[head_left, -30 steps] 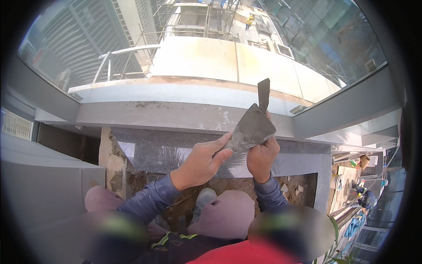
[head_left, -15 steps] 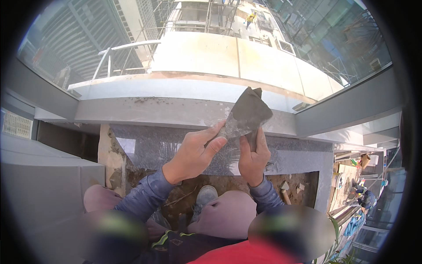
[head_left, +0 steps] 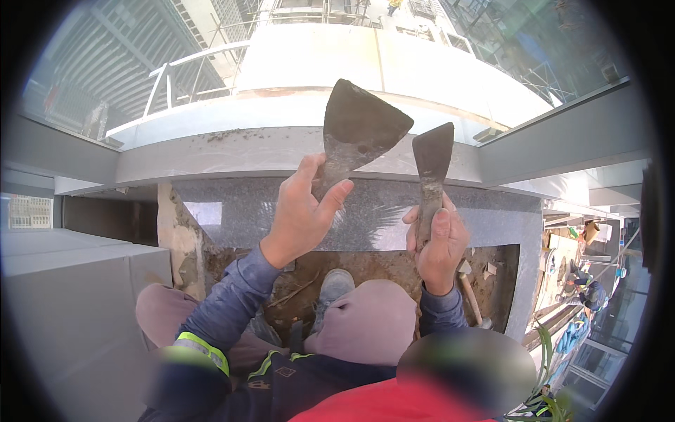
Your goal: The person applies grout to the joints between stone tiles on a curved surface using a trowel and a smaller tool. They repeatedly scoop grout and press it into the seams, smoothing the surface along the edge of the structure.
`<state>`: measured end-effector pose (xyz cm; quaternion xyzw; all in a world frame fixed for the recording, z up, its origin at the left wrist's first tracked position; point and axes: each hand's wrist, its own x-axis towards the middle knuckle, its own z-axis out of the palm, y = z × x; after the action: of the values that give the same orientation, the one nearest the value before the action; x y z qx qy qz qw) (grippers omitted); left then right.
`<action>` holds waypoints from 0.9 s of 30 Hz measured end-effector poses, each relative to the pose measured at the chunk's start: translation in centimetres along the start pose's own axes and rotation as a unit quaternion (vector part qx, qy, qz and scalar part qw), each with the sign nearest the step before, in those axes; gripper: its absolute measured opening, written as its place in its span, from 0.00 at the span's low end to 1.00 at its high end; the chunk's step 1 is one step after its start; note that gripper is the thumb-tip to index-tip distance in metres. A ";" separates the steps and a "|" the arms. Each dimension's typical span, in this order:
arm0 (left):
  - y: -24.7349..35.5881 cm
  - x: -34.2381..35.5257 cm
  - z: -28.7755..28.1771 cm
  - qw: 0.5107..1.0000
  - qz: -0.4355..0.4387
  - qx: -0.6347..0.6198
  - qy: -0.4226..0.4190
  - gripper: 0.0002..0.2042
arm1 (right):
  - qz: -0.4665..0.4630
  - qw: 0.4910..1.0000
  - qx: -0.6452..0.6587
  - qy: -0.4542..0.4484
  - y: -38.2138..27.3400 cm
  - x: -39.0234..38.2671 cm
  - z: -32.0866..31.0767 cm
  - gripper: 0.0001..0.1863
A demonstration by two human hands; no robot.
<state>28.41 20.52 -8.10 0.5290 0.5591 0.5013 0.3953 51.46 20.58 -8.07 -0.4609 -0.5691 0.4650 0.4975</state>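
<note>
My left hand is closed round the handle of a wide scraper, whose mortar-smeared blade points up. My right hand grips a narrower scraper, also upright and coated with grey material. The two blades are apart, above a grey polished stone slab. A wooden-handled tool lies in the dirt cavity below, beside my right forearm.
A grey ledge runs across the front, with glass panels at both sides. Grey boxing stands at left. A co-worker is at far right among boards and tools. A distant worker stands beyond a white railing.
The two blades were together and have separated. My left hand has raised the wide scraper and moved it leftward; my right hand has shifted rightward with the narrow one.
</note>
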 end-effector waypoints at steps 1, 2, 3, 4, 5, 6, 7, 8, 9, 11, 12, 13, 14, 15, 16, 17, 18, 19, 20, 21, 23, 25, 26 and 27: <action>0.3 0.0 0.1 0.998 -0.037 -0.045 -0.006 0.22 | 0.008 1.000 0.009 -0.010 -0.2 -0.2 0.2 0.31; -0.1 0.1 0.3 1.000 -0.007 -0.031 0.001 0.22 | 0.017 1.000 0.018 -0.019 -0.3 -0.4 0.4 0.31; -0.7 0.1 0.4 1.000 0.022 -0.017 0.008 0.22 | 0.026 0.999 0.027 -0.031 -0.5 -0.5 0.6 0.31; -1.1 0.1 0.5 0.999 0.051 -0.003 0.016 0.22 | 0.040 0.998 0.033 -0.033 -0.7 -0.4 0.8 0.31; -1.1 -0.2 0.4 0.999 0.047 0.011 0.011 0.22 | 0.054 0.997 0.040 -0.035 -0.8 -0.1 1.0 0.31; -0.6 -0.4 0.3 0.999 0.044 0.023 0.005 0.22 | 0.068 0.996 0.046 -0.037 -0.9 0.3 1.0 0.30; -0.4 -0.5 0.3 0.999 0.041 0.036 -0.001 0.21 | 0.073 0.995 0.051 -0.042 -0.8 0.5 0.8 0.30; -0.6 -0.5 0.2 0.996 0.061 0.061 -0.011 0.21 | 0.079 0.994 0.056 -0.047 -0.6 0.7 0.6 0.29; -0.7 -0.5 0.0 0.993 0.081 0.087 -0.019 0.22 | 0.084 0.993 0.063 -0.054 -0.5 0.9 0.5 0.29; -1.0 -0.5 0.2 0.983 0.131 0.124 -0.028 0.22 | 0.074 0.993 0.053 -0.071 -0.6 1.1 0.5 0.28; -1.2 -0.7 0.5 0.977 0.160 0.134 -0.030 0.22 | 0.070 0.993 0.048 -0.079 -0.7 1.1 0.7 0.28; -1.5 -0.8 0.7 0.971 0.189 0.144 -0.032 0.22 | 0.060 0.994 0.039 -0.085 -0.9 1.2 1.1 0.28; -1.9 -0.9 0.7 0.964 0.197 0.174 -0.031 0.22 | 0.049 0.994 0.030 -0.093 -1.3 1.5 1.5 0.27; -2.5 -1.2 0.6 0.958 0.201 0.204 -0.031 0.22 | 0.043 0.994 0.021 -0.101 -1.5 1.5 2.0 0.27; -2.9 -1.4 0.4 0.950 0.203 0.234 -0.030 0.21 | 0.016 0.994 0.003 -0.110 -1.9 1.6 2.2 0.28; -3.2 -1.5 0.0 0.944 0.207 0.253 -0.044 0.21 | -0.011 0.992 -0.014 -0.122 -2.4 1.8 2.5 0.29; -3.4 -1.8 -0.8 0.938 0.202 0.276 -0.055 0.21 | -0.033 0.989 -0.025 -0.142 -2.6 1.7 3.1 0.30; -3.8 -2.5 -1.7 0.932 0.187 0.302 -0.069 0.21 | -0.061 0.989 -0.055 -0.122 -2.2 1.3 3.1 0.31; -4.0 -2.6 -2.2 0.941 0.173 0.289 -0.033 0.20 | -0.088 0.987 -0.084 -0.105 -1.6 1.0 2.6 0.32; -4.0 -2.4 -3.3 0.947 0.157 0.281 0.005 0.19 | -0.087 0.988 -0.082 -0.101 -1.3 0.7 2.1 0.33; -2.6 -2.5 -7.8 0.935 0.148 0.321 0.027 0.19 | -0.073 0.987 -0.073 -0.126 0.7 0.3 1.5 0.32; -0.6 -3.4 -13.9 0.909 0.177 0.366 0.092 0.19 | -0.066 0.981 -0.067 -0.173 3.7 0.4 2.4 0.27; 0.0 -3.6 -17.0 0.912 0.194 0.335 0.139 0.17 | -0.023 0.976 -0.040 -0.214 5.5 -0.1 3.6 0.27; 0.9 -4.2 -19.6 0.928 0.186 0.250 0.206 0.17 | 0.021 0.966 -0.014 -0.256 7.9 -0.6 5.3 0.27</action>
<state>10.08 13.55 -3.96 0.5899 0.6272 0.5079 0.0264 46.77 20.71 -16.37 -0.3453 -0.6744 0.5694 0.3189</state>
